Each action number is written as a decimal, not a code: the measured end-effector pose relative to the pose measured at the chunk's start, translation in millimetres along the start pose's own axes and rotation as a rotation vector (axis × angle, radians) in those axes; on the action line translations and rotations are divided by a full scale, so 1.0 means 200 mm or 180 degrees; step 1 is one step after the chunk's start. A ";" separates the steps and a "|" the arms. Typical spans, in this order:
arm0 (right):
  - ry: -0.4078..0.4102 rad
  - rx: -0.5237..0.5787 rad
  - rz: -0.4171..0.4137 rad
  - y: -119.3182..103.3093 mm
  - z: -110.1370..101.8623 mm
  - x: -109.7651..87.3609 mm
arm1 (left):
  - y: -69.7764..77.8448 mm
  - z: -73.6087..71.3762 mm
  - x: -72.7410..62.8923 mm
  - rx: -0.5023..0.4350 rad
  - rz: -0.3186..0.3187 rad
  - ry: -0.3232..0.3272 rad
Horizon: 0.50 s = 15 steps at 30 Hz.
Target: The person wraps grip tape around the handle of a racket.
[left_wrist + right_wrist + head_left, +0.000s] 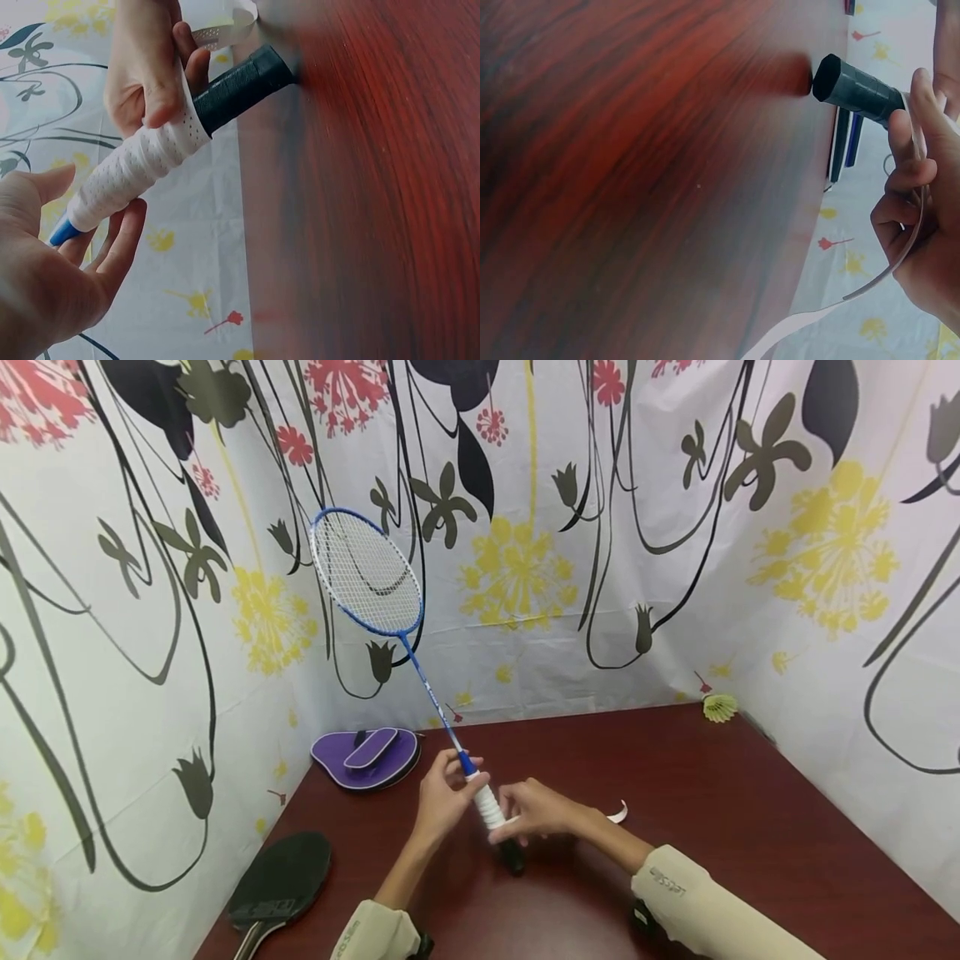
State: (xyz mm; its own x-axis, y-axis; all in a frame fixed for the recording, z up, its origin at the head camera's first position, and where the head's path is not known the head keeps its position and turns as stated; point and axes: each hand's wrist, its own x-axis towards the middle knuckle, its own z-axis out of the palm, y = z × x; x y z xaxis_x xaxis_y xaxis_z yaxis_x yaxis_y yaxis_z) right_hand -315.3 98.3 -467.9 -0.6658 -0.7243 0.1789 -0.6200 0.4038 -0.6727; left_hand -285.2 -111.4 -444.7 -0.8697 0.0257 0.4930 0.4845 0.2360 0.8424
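Note:
A blue and white badminton racket (pixel 366 572) slants up and away to the left, its butt end low over the table. White perforated grip tape (pixel 139 169) is wound in overlapping turns down the upper handle. Below it the dark bare handle (pixel 244 86) shows. My left hand (pixel 442 797) holds the racket near the blue cone, thumb on one side and fingers curled beneath. At the lower edge of the wrap my right hand (pixel 543 810) pinches the tape against the handle. The tape's loose length (pixel 795 322) runs through the right hand's curled fingers and trails behind it.
On the dark red wooden table (pixel 750 827), a black table tennis paddle (pixel 281 872) lies at the near left. A purple paddle case (pixel 393 764) is at the back left. A yellow shuttlecock (pixel 718 708) sits in the far right corner. Flower-printed sheeting (pixel 675 610) surrounds the table.

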 end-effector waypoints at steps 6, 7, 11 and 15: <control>0.0109 -0.0058 0.0066 -0.01 0.01 0.01 | -0.01 0.03 0.02 -0.0090 0.0006 0.0163; 0.0108 -0.0051 0.0069 -0.01 0.02 0.00 | -0.01 0.03 0.03 -0.0111 0.0007 0.0179; 0.0094 -0.0028 0.0086 0.00 0.02 0.00 | -0.02 0.03 0.04 -0.0147 -0.0010 0.0180; 0.0072 0.0029 0.0089 0.00 0.01 -0.01 | -0.03 0.03 0.06 -0.0195 -0.0031 0.0143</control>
State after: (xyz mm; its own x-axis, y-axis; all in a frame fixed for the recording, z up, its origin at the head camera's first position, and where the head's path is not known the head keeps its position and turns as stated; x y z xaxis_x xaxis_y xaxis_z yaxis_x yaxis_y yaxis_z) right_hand -312.8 98.9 -469.0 -0.6922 -0.6999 0.1760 -0.5972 0.4186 -0.6842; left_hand -299.3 -105.7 -445.4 -0.8698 -0.0203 0.4929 0.4822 0.1762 0.8582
